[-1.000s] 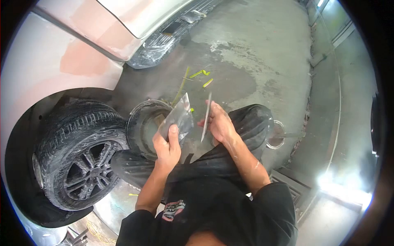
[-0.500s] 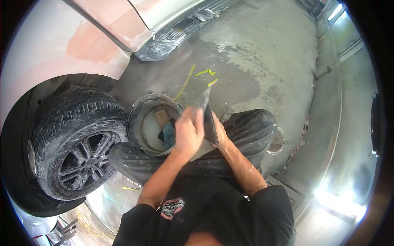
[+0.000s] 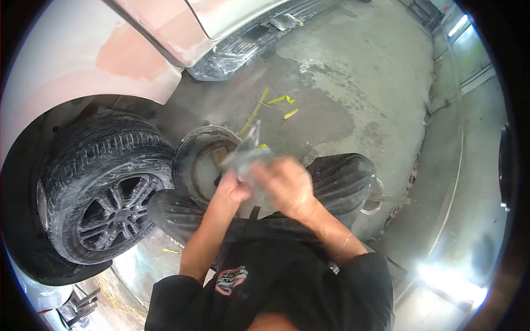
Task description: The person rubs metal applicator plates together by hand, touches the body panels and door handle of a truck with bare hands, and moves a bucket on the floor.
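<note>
A thin grey sheet (image 3: 245,161), apparently sandpaper, is between my hands above my crossed legs, beside the bucket. Motion blurs its outline. My left hand (image 3: 234,186) is closed on the sheet's near edge, with the thumb against it. My right hand (image 3: 286,186) is over the sheet's right side; its fingers are smeared by movement, so their grip is unclear. Just left of the hands stands a dark round bucket (image 3: 182,149) holding cloudy water. A tan block (image 3: 220,154) shows inside it, partly covered by the sheet and my left hand.
On the left, a car wheel (image 3: 118,193) sits under a fender (image 3: 132,58) with pinkish patches. Plastic film (image 3: 226,60) covers the sill. Yellow-green tape strips (image 3: 281,99) lie on the concrete floor (image 3: 375,83). A round container (image 3: 372,201) stands beyond my right knee.
The sheet has swung from upright to tilted leftward, toward the bucket. My left hand moved slightly left and down; my right hand came across to the sheet's near side.
</note>
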